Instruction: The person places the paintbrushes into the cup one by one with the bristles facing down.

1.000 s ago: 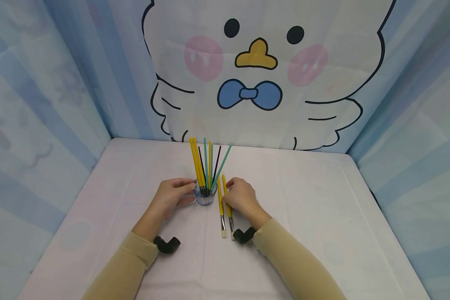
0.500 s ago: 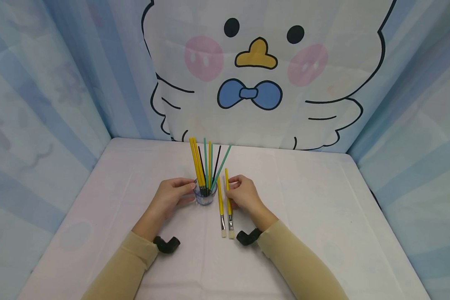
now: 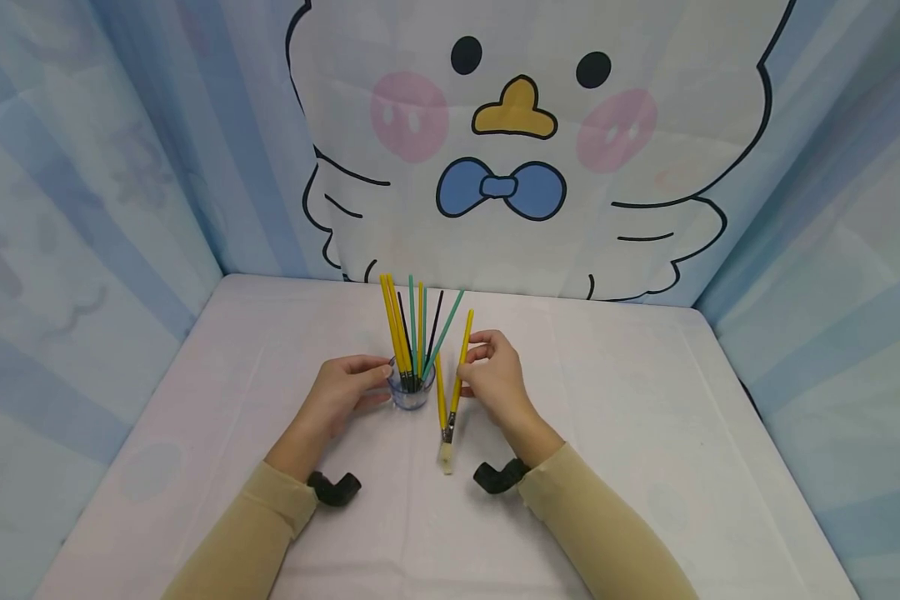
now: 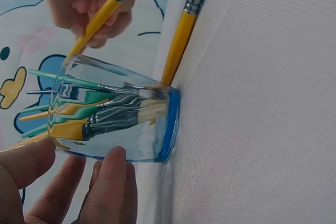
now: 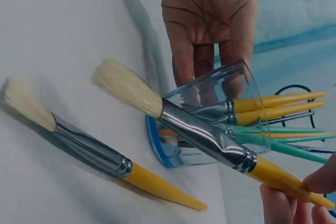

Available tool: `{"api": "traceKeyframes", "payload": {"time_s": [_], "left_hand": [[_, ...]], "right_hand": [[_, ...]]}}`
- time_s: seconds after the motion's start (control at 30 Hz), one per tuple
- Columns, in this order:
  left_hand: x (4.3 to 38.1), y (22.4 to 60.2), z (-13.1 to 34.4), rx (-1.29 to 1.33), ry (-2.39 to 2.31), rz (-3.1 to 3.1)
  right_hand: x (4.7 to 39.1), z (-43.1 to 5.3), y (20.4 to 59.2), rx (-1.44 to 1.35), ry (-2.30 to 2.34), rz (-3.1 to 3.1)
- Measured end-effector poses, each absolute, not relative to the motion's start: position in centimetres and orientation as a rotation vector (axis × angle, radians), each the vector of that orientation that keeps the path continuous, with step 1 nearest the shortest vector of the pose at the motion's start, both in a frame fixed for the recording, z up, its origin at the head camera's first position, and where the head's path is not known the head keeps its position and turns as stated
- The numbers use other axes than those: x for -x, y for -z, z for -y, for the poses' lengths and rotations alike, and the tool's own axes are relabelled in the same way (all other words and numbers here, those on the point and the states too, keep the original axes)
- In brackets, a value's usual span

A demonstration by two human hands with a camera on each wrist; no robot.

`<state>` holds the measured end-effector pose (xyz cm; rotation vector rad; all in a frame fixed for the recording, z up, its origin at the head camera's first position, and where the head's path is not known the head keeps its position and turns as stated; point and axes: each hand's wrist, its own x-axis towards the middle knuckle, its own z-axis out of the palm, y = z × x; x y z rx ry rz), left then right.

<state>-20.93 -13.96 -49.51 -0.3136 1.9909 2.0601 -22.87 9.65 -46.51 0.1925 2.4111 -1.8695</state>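
Observation:
In the head view my left hand (image 3: 348,385) is at the left side of a clear plastic cup (image 3: 409,402), fingertips and thumb tip right at its wall and rim. Several thin brushes (image 3: 420,325) with yellow, green and dark handles stand bristles down in the cup. My right hand (image 3: 497,372) pinches the yellow handle of a paintbrush (image 5: 210,137), which slants with its pale bristles low and toward me. A second yellow paintbrush (image 5: 94,148) lies on the table right of the cup; in the head view the two brush heads overlap.
A pale cloth covers the table (image 3: 630,433). Behind it hangs a curtain (image 3: 525,250) printed with a cartoon bird, and blue-striped curtains (image 3: 75,250) close in both sides. A black curved piece (image 3: 335,490) sits at each wrist.
My right hand has shifted slightly right and away from me, raising the handle end of its paintbrush. The brush now tilts, its bristles swung left over the other brush's head. My left hand stays at the cup.

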Motion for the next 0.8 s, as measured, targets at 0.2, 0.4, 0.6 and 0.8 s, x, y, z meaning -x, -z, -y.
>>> {"api": "traceKeyframes", "payload": {"time_s": [0.2, 0.4, 0.6, 0.8], "left_hand": [[20.9, 49.5, 14.0, 0.308, -2.065, -1.987], [21.0, 49.6, 14.0, 0.312, -2.064, -1.988], [20.9, 49.5, 14.0, 0.316, -2.065, -1.986], [20.9, 49.5, 13.9, 0.329, -2.067, -1.975]], "right_hand": [[22.6, -9.7, 45.8, -0.184, 2.023, -2.407], [22.6, -9.7, 45.0, -0.158, 2.205, -2.356], [22.6, -9.6, 44.4, -0.091, 2.381, -2.325], [22.7, -9.3, 44.0, -0.022, 2.542, -2.257]]}}
